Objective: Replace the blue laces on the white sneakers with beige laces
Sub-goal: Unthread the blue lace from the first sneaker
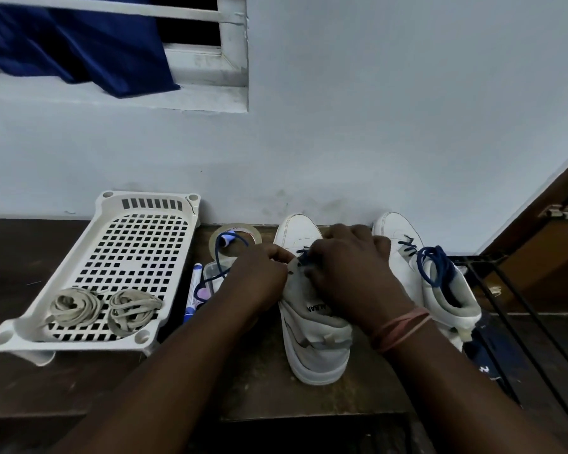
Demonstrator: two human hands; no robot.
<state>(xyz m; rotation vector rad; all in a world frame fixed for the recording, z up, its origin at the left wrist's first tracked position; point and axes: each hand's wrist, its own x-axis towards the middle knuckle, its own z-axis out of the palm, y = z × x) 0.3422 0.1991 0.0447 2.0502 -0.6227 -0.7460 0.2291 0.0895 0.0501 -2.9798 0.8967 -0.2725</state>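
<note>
Right at the centre, the nearer white sneaker (312, 335) stands on the brown table (266, 388) with its toe toward the wall, and both hands are busy at its lace holes. The left hand (259, 276) has its fingers curled and pinches the blue lace (304, 257) at the left side of the tongue. The right hand (351, 267) lies over the top of the shoe, fingers bent down onto the crossing of that same lace; it seems to grip it, though the fingertips are hidden by the hand itself. A loose length of blue lace trails off to the left from under the left hand, across a clear plastic lid or box (212, 276) and through the roll of clear tape (235, 239) near the wall.

Just to the right stands the second white sneaker (440, 290), apart from the first, with its own blue lace (435, 263) loosened and looped over the collar. A pink band (399, 329) circles the right wrist.

To the left, a white perforated plastic tray (138, 244) rests tilted on the table, and two bundles of beige laces (105, 306) lie side by side at its near end. A blue-and-white marker (192, 293) lies between the tray and the left forearm. Behind, a pale wall (374, 126) rises, with blue cloth (79, 44) hanging at a white window frame (233, 44) at upper left.
</note>
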